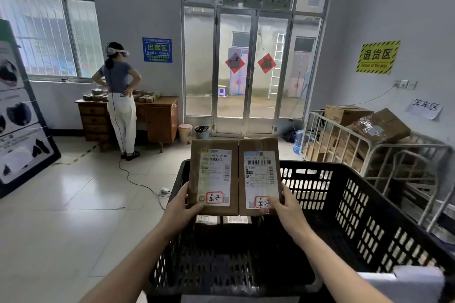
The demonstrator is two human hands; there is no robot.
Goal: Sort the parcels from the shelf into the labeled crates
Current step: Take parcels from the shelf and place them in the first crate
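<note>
Two brown parcels are held up side by side, the left parcel [214, 179] and the right parcel [259, 179], by two hands, the left hand [179, 209] and the right hand [291, 211]. Two more labeled packets [206, 219] show below them in the one black crate [307, 184]. Beyond are one person [119, 96], one wooden desk [157, 115], two waste bins [185, 133], one ladder [275, 66], one metal cage cart [418, 148] and two red paper diamonds [266, 63].

Matt cardboard parcels [235, 174], perforated black plastic crate [344, 204], glossy floor tiles [73, 204]
</note>
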